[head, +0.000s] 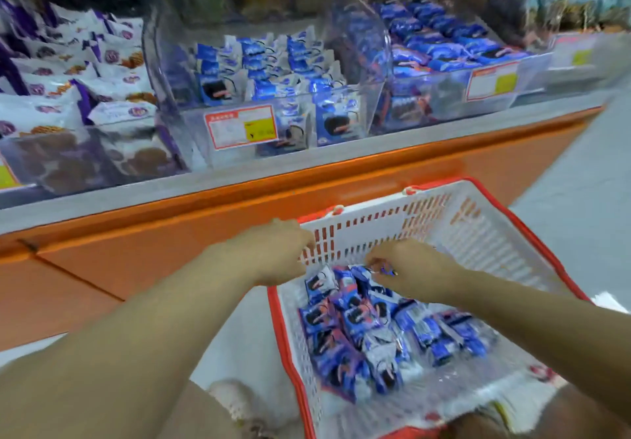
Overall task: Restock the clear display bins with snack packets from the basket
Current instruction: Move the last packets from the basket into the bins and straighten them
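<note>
The step in hand is the pick-up: the right hand [413, 269] is down in the basket [478, 233], its grip closed in a pinch on the top edge of one blue packet [384, 269] at the far end of the pile. The left hand [273, 251] sits at the basket's far left corner with fingers curled against the slotted wall; whether its grip has the wall or only touches it, I cannot tell. The other packets [368, 332] lie heaped in the basket's near left part, so plenty of stock appears left to move. The next move probably calls for lifting the packet clear of its neighbours and carrying it up and forward to the middle bin [198, 145], whose blue-and-white stock looks the closest match. The bins stand in a row on a grey-topped orange table [205, 220] in a shop aisle, a red-framed label [240, 126] on the middle one. The basket is low in front of the table, with pale floor [573, 182] to the right.
</note>
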